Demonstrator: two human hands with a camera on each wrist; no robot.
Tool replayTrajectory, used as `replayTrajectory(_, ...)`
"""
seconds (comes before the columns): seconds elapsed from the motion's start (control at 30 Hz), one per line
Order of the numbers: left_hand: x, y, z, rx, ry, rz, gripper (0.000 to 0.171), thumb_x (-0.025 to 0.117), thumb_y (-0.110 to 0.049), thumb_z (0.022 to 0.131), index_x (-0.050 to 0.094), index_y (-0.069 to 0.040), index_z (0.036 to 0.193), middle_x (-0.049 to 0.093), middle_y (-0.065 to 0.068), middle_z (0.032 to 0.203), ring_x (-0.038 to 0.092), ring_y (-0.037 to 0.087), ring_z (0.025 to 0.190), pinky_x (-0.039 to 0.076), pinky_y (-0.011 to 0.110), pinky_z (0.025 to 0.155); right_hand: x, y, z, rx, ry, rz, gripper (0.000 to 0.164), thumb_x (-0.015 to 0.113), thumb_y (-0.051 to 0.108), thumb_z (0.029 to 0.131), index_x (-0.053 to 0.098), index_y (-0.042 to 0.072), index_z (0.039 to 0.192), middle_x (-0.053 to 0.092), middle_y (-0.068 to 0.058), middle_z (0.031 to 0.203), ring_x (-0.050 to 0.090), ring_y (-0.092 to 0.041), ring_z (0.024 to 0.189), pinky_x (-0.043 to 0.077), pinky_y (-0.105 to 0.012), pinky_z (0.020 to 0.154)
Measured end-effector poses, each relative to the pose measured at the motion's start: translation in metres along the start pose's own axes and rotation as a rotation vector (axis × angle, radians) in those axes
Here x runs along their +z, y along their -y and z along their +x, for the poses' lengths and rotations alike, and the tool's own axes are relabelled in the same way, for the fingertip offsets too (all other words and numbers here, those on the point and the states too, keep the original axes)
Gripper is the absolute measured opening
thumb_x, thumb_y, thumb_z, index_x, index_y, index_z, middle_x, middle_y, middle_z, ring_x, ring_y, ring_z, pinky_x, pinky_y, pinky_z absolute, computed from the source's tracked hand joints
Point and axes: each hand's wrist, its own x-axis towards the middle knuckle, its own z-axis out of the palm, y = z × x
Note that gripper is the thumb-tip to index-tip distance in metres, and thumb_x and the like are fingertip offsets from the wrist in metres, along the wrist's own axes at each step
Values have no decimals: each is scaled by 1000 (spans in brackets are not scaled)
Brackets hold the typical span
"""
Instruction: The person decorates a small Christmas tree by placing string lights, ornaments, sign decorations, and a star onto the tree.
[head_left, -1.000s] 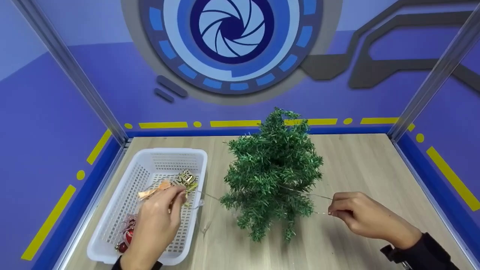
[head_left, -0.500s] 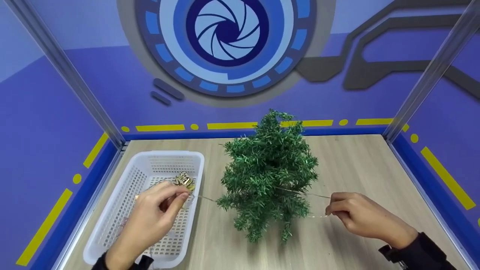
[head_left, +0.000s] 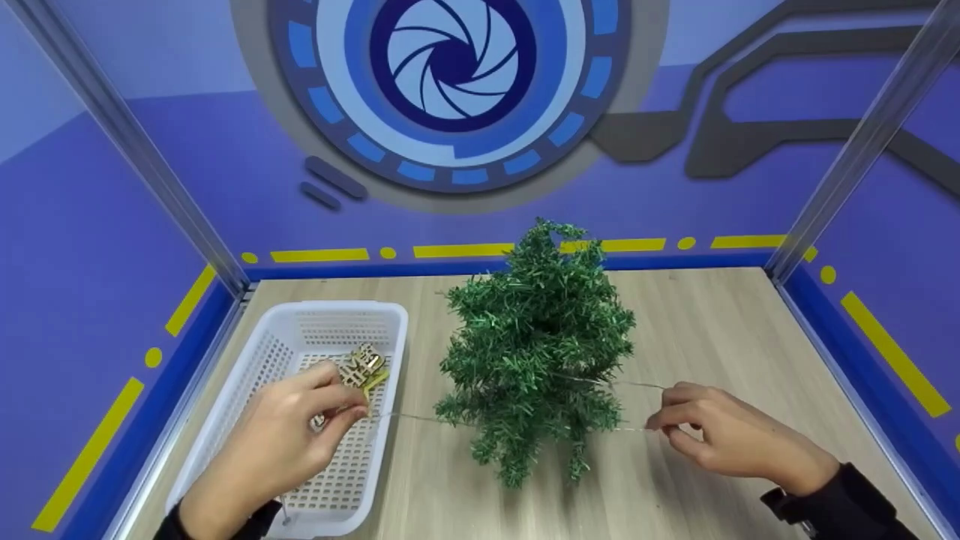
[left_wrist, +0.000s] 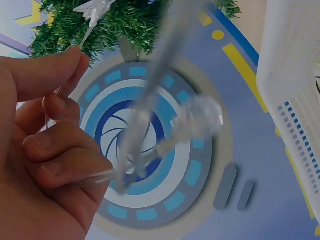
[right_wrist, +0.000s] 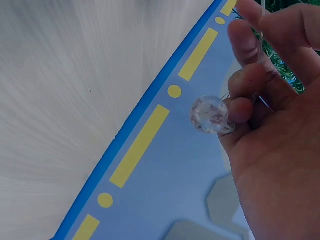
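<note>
A small green artificial Christmas tree stands upright in the middle of the table. A thin clear wire of string lights runs from its left side to my left hand, which pinches it between thumb and forefinger above the basket. In the left wrist view, a clear star-shaped light hangs near the fingertips, and more clear pieces dangle blurred below. To the tree's right, my right hand grips the wire, with two strands reaching into the branches. A clear round bulb sticks out beside its curled fingers.
A white perforated basket stands left of the tree, under my left hand. Gold ornaments lie in it. The wooden table is bounded by blue printed panels at the back and sides.
My left hand has turned and moved slightly down and left, and its wire stretches lower towards the tree. An orange ribbon and red baubles in the basket are now hidden. My right hand barely moved.
</note>
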Motion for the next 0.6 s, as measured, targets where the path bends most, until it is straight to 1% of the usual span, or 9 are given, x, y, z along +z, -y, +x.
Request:
replayTrajectory(0.03, 0, 1, 0, 13, 9, 16, 19, 83, -15, 78, 75, -31, 85, 53, -21, 77, 47, -8, 65, 39, 8, 57, 0, 0, 0, -7, 3, -6, 44, 67, 0, 86, 71, 40, 103, 51, 23, 86, 41, 6, 76, 34, -15, 64)
replayTrajectory(0.1, -1, 1, 1, 18, 46, 32, 20, 84, -15, 76, 76, -31, 84, 50, -22, 76, 43, -8, 63, 36, 9, 54, 1, 1, 0, -21, 8, -11, 44, 67, 0, 85, 72, 40, 101, 49, 22, 83, 41, 5, 75, 33, -15, 64)
replayTrajectory(0.27, -6, 1, 2, 42, 166, 39, 20, 83, -18, 74, 76, -35, 82, 43, -21, 72, 36, -6, 60, 29, 12, 49, 2, 2, 0, -28, 23, -8, 42, 71, 1, 81, 68, 43, 84, 46, 24, 79, 41, 2, 74, 33, -15, 66)
replayTrajectory(0.33, -7, 0, 3, 58, 225, 32, 20, 82, -19, 74, 76, -36, 81, 43, -22, 71, 36, -6, 60, 32, 14, 51, 3, 1, 0, -35, 29, -11, 42, 71, 1, 80, 66, 43, 80, 44, 23, 77, 38, 2, 73, 31, -16, 65)
replayTrajectory(0.37, -7, 0, 3, 67, 258, 31, 19, 82, -20, 74, 76, -36, 80, 44, -23, 71, 37, -6, 61, 41, 16, 57, 4, 1, 0, -40, 31, -12, 42, 71, 1, 79, 67, 43, 79, 44, 22, 76, 37, 2, 72, 30, -16, 65)
replayTrajectory(0.47, -5, -2, 4, 79, 362, 8, 18, 80, -19, 74, 77, -36, 79, 46, -24, 70, 41, -8, 60, 47, 18, 64, 8, 1, 0, -54, 43, -13, 40, 72, 1, 77, 69, 41, 79, 44, 21, 74, 34, 4, 72, 29, -13, 65)
replayTrajectory(0.53, -5, -2, 4, 96, 407, -8, 17, 79, -18, 74, 77, -35, 78, 47, -24, 70, 43, -9, 60, 48, 17, 67, 10, 1, 0, -64, 46, -11, 39, 73, 1, 76, 70, 40, 77, 44, 20, 73, 33, 4, 72, 27, -10, 65)
replayTrajectory(0.57, -5, -2, 5, 106, 418, -14, 17, 79, -18, 74, 77, -34, 78, 47, -23, 70, 43, -10, 61, 47, 15, 63, 10, 1, -1, -67, 47, -3, 39, 73, 1, 76, 70, 39, 76, 44, 20, 72, 33, 5, 72, 27, -8, 65)
replayTrajectory(0.6, -6, -1, 5, 119, 419, -27, 18, 79, -18, 74, 77, -35, 78, 47, -23, 69, 43, -10, 59, 44, 15, 61, 10, 0, -1, -72, 45, 6, 39, 72, 0, 75, 69, 39, 75, 43, 19, 72, 32, 4, 72, 26, -8, 66)
